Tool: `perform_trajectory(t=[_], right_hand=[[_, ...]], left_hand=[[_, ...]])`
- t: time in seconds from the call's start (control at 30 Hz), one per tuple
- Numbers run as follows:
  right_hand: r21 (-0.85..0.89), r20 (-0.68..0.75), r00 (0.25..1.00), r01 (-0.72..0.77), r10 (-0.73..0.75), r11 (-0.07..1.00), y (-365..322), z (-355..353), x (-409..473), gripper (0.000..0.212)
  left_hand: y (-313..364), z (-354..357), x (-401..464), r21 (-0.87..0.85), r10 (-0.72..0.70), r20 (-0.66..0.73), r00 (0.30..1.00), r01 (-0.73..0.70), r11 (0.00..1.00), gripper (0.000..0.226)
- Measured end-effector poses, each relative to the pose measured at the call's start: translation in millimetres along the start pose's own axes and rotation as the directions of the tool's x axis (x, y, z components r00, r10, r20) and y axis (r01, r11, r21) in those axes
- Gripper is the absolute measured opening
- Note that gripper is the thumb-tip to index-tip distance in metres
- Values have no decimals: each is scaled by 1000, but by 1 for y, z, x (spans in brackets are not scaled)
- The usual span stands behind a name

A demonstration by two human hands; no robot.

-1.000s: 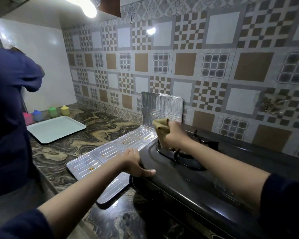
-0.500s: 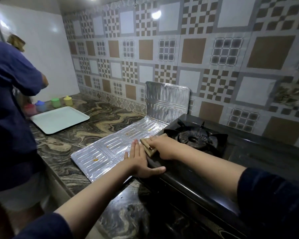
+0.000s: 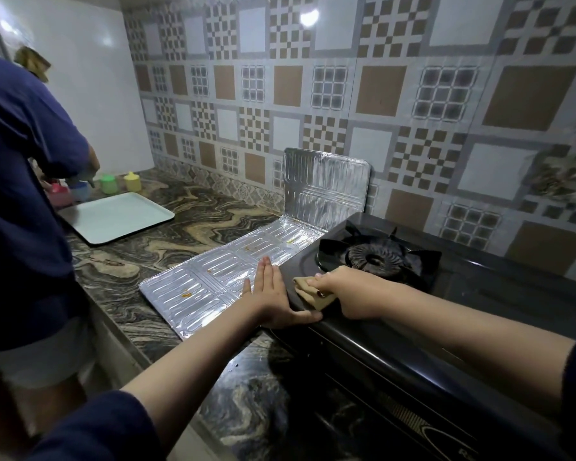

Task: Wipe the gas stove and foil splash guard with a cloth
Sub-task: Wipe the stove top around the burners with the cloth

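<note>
Both hands are laid at the stove's (image 3: 396, 334) left front corner. A folded cloth (image 3: 310, 289) is gripped and pressed onto the black top by the right hand (image 3: 350, 294). Flat and open, the left hand (image 3: 275, 296) is spread across the foil guard's (image 3: 220, 277) edge, thumb on the stove rim.

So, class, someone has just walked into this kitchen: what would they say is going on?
A person is wiping a black gas stove. The right hand presses a folded tan cloth onto the stove's left front corner, in front of the burner. The left hand lies flat, partly on the foil splash guard, thumb on the stove's edge. The foil's flat part shows small orange spots. At the left, another person stands by a pale tray.
</note>
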State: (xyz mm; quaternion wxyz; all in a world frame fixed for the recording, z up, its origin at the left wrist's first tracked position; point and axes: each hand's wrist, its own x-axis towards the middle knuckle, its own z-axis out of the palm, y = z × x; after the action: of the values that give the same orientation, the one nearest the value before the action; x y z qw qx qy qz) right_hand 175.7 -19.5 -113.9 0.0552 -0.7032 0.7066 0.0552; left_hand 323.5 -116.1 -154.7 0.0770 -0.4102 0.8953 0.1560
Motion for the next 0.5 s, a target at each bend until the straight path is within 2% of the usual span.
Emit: perform_trajectory(t=[0.3,0.5], right_hand=[[260,-73,997,45,-27,965,19,8,-49,70],[239,-69,996,70,-55,969,19,11,-60,74]], left_hand=[[-2,2,3,-25,7,-10,1000,-7,1000,139],[-1,1,4,-15,-18,2,1000,18,1000,137]])
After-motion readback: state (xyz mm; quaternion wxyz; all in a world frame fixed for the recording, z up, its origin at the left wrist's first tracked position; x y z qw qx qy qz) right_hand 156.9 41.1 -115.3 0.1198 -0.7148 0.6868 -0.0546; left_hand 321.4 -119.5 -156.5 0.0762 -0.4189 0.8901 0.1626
